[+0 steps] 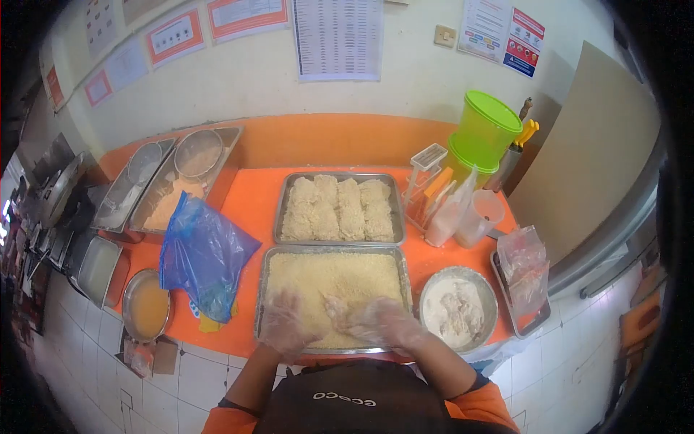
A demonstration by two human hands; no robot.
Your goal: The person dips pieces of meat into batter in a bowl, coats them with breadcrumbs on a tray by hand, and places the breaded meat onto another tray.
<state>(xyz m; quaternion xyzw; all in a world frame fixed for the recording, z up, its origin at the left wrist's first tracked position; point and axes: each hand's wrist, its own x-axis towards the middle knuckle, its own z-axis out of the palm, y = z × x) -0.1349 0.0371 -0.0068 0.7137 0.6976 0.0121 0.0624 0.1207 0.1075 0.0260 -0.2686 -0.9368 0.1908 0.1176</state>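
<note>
Our clear-plastic-gloved left hand (pixel 288 324) and right hand (pixel 387 323) angle inward, flanking a pale, lumpy piece (pixel 335 308); we can't tell either grip.

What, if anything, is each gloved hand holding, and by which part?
The clear-gloved right hand has its fingers at the near end of a pale, elongated food piece; a grip cannot be confirmed. The left hand shows nothing held.

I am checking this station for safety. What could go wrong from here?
The right hand is close to the bowl of white powder and might bump it. Crumbs could spill over the near rim of their tray, which sits at the front of the table. The blue plastic bag sits very near the bowl of orange liquid and may slip in.
</note>
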